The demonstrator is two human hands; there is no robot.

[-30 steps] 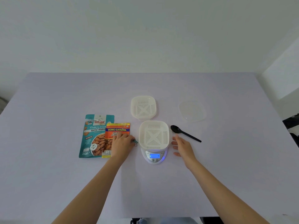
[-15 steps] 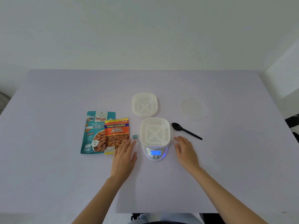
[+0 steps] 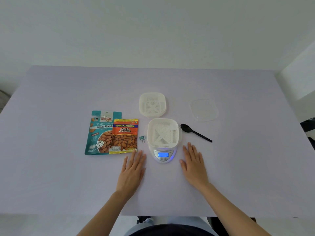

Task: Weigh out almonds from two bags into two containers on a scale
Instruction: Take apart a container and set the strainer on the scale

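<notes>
Left hand and right hand lie flat, fingers straight, holding nothing, flanking the scale at frame centre; a white slotted basket sits on it, display lit blue.

The baskets beside the scale looked matt white plastic; the bags glossy foil; the spoon shiny black plastic.
</notes>
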